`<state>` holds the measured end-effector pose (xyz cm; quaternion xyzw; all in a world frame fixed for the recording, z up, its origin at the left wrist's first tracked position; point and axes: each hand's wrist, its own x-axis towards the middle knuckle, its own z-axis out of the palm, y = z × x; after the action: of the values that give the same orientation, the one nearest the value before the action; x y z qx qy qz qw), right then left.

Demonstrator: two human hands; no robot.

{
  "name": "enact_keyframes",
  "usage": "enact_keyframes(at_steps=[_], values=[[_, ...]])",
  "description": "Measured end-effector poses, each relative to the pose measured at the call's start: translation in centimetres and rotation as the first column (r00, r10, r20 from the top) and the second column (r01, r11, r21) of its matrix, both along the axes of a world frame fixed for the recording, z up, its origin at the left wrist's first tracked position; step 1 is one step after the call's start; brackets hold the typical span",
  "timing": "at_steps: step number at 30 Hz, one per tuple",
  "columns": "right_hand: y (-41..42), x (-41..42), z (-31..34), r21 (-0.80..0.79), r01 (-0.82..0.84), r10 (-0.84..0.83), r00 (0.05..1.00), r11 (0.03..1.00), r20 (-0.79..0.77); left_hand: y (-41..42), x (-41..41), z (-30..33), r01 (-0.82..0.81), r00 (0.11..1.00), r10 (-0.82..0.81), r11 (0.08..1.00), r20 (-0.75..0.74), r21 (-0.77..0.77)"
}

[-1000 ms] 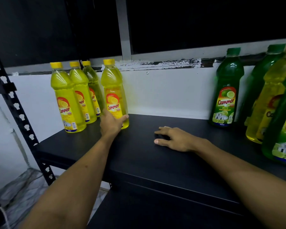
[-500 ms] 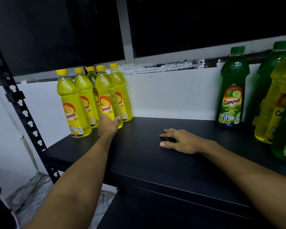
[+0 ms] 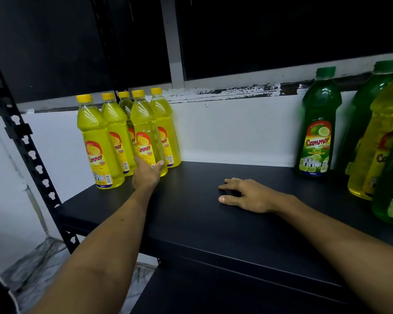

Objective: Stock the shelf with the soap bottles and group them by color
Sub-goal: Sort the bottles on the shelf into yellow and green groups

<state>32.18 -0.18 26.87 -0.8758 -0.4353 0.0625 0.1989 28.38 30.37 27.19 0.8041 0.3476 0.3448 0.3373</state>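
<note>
While outstretched, left hand (image 3: 147, 174) gripping yellow bottle (image 3: 146, 137)

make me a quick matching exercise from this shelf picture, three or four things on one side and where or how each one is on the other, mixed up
Things
1. left hand
2. right hand
3. green lime bottle
4. yellow bottle cluster

Places or states
A. stands near the shelf's right end, against the wall
B. fingers round the base of a yellow bottle
C. lies flat on the black shelf
D. grouped at the shelf's left end

Pairs: 1-B, 2-C, 3-A, 4-D
</note>
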Motion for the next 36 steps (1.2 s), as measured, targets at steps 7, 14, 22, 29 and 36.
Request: enact_keyframes(at_steps=[7, 14, 22, 29, 36], values=[[0.0, 0.1, 0.0, 0.004, -0.005, 0.005, 1.0, 1.0, -0.005, 0.0, 0.2, 0.0, -0.015, 1.0, 0.015, 1.0, -0.006, 0.003], [0.0, 0.2, -0.1, 0.003, 0.0, 0.0, 1.0, 1.0, -0.007, 0.1, 0.4, 0.0, -0.021, 1.0, 0.021, 1.0, 0.008, -0.005], [-0.1, 0.3, -0.1, 0.016, 0.005, -0.005, 1.0, 1.0, -0.002, 0.2, -0.1, 0.1, 0.015, 1.0, -0.015, 0.999, 0.015, -0.03], [-1.6, 1.3, 0.4, 0.019, 0.186, -0.187, 0.981, 0.982, 0.058, -0.9, -1.0, 0.2, -0.045, 0.995, 0.041, 0.998, -0.087, -0.043], [-2.4, 2.1, 0.6, 0.062, 0.374, -0.379, 0.919, 0.925, 0.114, -5.0, -4.3, 0.0, 0.083, 0.953, 0.0, 0.962, -0.303, 0.262]])
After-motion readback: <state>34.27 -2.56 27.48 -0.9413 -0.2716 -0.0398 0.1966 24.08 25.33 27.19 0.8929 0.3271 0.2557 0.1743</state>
